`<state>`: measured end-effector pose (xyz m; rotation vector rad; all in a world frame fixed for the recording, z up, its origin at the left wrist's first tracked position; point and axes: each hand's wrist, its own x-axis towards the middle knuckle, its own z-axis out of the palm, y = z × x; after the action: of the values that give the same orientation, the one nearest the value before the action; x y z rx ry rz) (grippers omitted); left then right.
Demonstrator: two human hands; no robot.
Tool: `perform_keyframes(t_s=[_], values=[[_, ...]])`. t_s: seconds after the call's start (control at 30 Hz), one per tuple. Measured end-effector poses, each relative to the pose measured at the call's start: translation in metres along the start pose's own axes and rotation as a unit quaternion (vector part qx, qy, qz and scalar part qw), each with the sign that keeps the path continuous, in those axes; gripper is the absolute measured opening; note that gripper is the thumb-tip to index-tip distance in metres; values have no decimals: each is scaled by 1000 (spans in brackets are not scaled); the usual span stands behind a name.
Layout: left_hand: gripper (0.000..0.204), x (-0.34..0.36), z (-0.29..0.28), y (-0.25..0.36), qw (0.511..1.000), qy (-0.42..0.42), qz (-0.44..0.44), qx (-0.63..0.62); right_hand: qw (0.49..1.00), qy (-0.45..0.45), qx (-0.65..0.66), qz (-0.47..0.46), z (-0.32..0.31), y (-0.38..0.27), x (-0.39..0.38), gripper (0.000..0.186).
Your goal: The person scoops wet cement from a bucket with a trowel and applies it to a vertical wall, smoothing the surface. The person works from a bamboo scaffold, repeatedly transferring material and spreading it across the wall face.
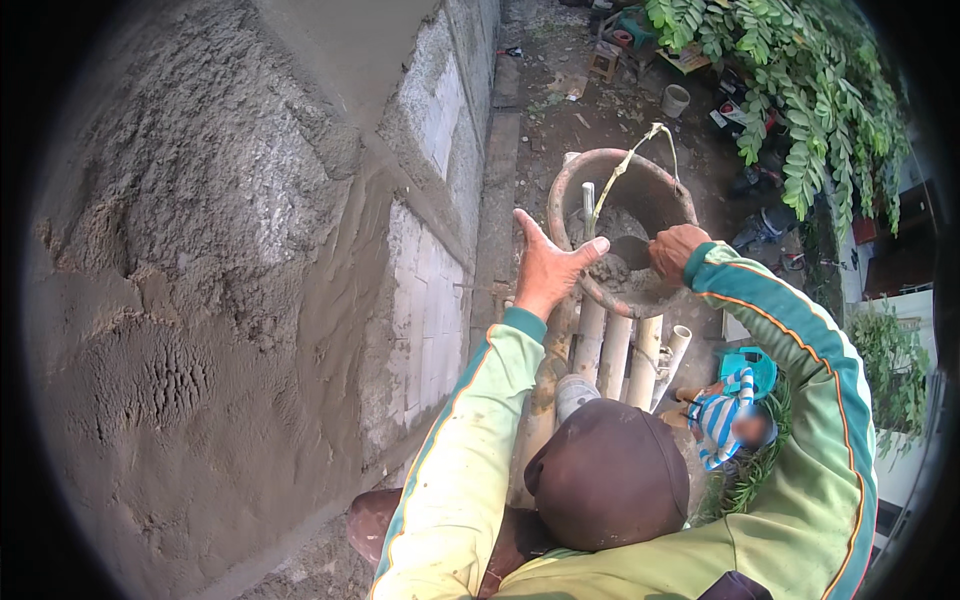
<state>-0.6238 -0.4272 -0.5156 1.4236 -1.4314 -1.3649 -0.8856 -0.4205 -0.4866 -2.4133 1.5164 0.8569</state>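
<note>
A bucket (553,205) with a thick, mortar-smeared rim stands in front of me on the bamboo poles, with grey mortar (612,270) inside. My left hand (550,268) is at the rim's near left side, thumb and fingers spread, holding nothing. Over the rim's near right part, my right hand (680,252) is closed in a fist. A dark rounded shape beside the mortar lies next to that fist; what the fingers grip is hidden. A pale strip (638,150), like a bucket handle, arches over the opening.
Wet grey plaster covers the wall (200,290) at left, beside bare pale blocks (425,300). Bamboo poles (615,350) run below the bucket, high above the ground. A person in a striped shirt (715,420) is down at right. Leafy branches (790,90) hang at upper right.
</note>
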Motion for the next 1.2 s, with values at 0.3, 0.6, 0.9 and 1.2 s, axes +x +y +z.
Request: perform_keyframes(t_s=[0.3,0.6,0.9,1.2], values=[[46,23,12,-12,923,-180,-213,-265,981,156,-114,16,22,-20,6,17],[87,-69,52,-44,981,-69,77,-165,972,29,24,234,0,-8,-81,15],[98,-88,62,-45,977,-115,88,-153,706,18,684,183,86,-112,-71,37],[62,-13,23,-21,929,-133,-215,-272,547,5,807,222,34,-72,-110,8]])
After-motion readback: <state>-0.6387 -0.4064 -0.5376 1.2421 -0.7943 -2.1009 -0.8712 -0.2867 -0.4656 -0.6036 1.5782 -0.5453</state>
